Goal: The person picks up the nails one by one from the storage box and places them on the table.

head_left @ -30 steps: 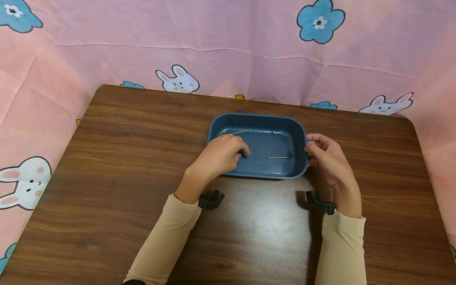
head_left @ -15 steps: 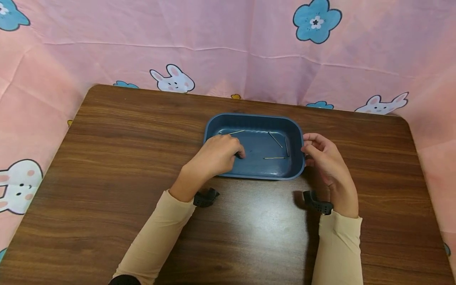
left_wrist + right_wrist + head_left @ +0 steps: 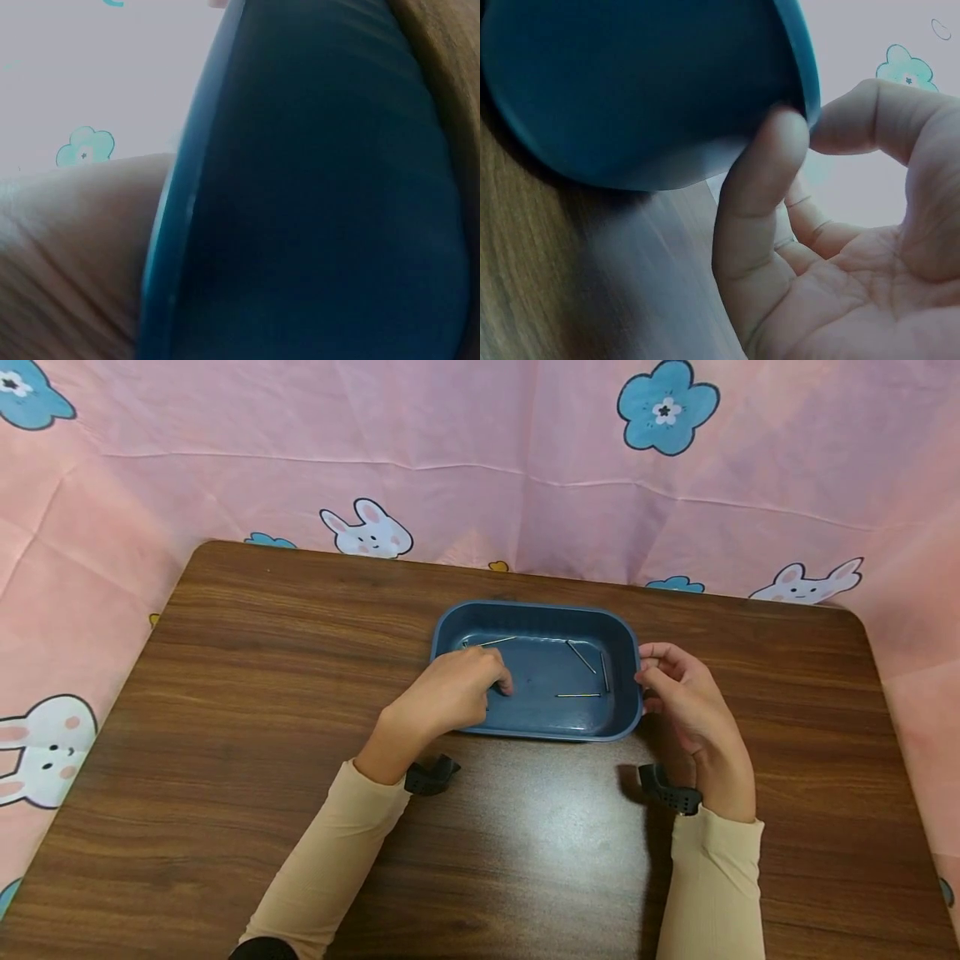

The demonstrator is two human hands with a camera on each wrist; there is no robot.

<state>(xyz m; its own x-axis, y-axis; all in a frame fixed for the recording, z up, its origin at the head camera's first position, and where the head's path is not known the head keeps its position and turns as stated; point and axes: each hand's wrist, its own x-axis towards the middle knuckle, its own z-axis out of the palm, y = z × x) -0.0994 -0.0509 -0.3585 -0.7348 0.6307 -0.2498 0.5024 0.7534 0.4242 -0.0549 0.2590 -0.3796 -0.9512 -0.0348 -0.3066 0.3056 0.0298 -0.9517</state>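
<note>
A blue plastic tray [image 3: 547, 732] holds several thin metal nails, among them a nail [image 3: 577, 696] near the front right and a nail [image 3: 495, 642] at the back left. My left hand [image 3: 450, 689] reaches over the tray's left side, its fingers bent down inside. The fingertips are hidden in the head view and behind the tray wall [image 3: 315, 187] in the left wrist view, so whether they hold a nail cannot be told. At the tray's right end, my right hand [image 3: 690, 697] pinches the rim between thumb and finger [image 3: 761, 195].
The tray stands on a dark wooden table [image 3: 300, 635] with rounded back corners. A pink curtain [image 3: 480, 427] printed with rabbits and flowers hangs behind it. Both wrists wear black camera mounts, one a left mount [image 3: 431, 775].
My left hand has shifted slightly left inside the tray, its fingers bent a little further. The right hand stays at the rim. The head view has drifted slightly.
</note>
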